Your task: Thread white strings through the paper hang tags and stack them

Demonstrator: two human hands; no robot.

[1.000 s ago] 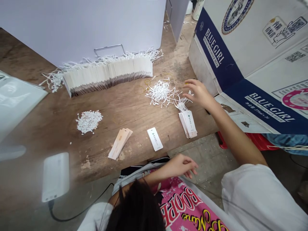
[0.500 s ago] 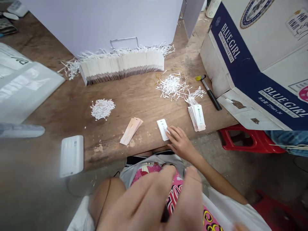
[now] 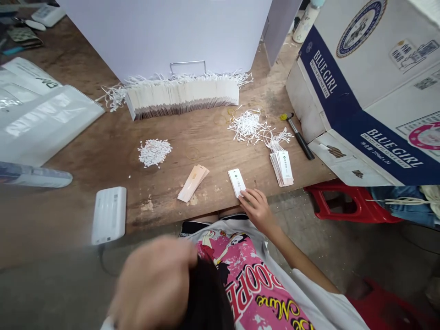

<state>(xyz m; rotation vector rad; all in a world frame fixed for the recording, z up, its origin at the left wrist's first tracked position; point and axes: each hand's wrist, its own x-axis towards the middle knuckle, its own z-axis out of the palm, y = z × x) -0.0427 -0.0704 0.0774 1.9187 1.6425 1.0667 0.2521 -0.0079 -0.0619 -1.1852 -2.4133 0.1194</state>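
Observation:
My right hand (image 3: 256, 208) rests at the table's front edge, its fingertips on the lower end of a small stack of white tags (image 3: 236, 182); its fingers are somewhat apart. My left hand (image 3: 154, 284) is large and smeared by motion close to the camera, off the table, beside a dark, blurred thing (image 3: 209, 298) I cannot make out. Left of the white tags lies a fanned stack of pinkish tags (image 3: 193, 183). To the right, more white tags (image 3: 282, 168) have white strings attached. Loose white strings (image 3: 248, 126) lie behind them.
A long row of strung tags (image 3: 185, 98) stands before a pale panel (image 3: 165, 36). Small white pieces (image 3: 154, 152) are heaped at left, near a white power bank (image 3: 109, 215). A hammer (image 3: 300, 137) lies beside a beer carton (image 3: 343, 105); a red stool (image 3: 354, 201) stands below.
My left hand has moved leftward from in front of my shirt, and the dark thing has come into view. The camera view has shifted slightly. My right hand stays at the white tags.

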